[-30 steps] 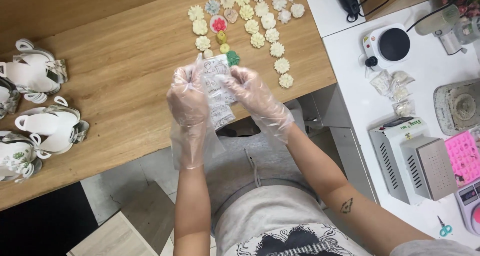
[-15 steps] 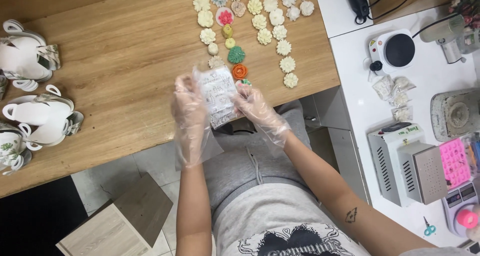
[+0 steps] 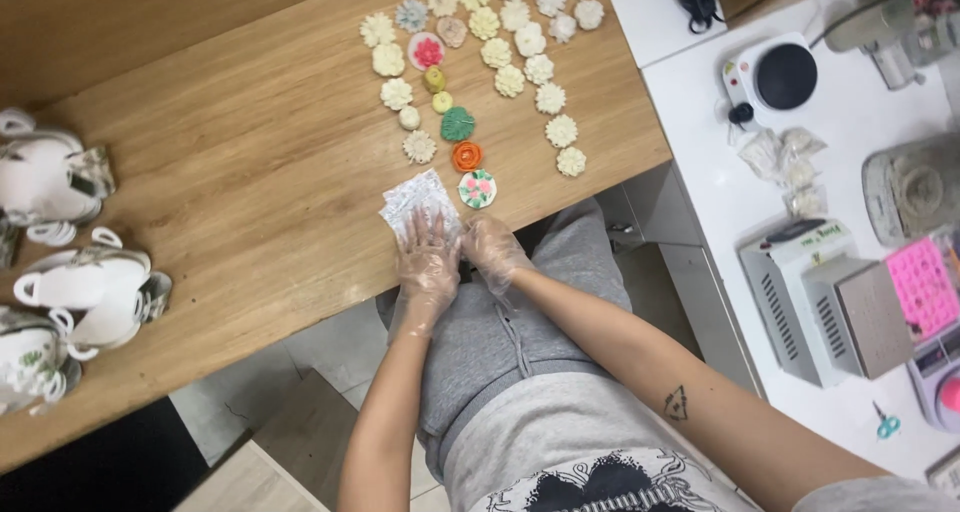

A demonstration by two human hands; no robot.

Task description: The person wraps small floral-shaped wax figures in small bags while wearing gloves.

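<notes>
At the table's near edge, you're pressing the thin, crinkly packet flat, left hand splayed open; right hand curled, gripping nothing; edges look best for lifting.

Even, soft indoor light from above; no hard shadows on the wooden table. White counter at right is bright, nearly washed out. Teacups at left edge smeared by motion blur. Slight wide-angle bending toward the corners. Centre reasonably sharp; gloved hands slightly soft.
</notes>
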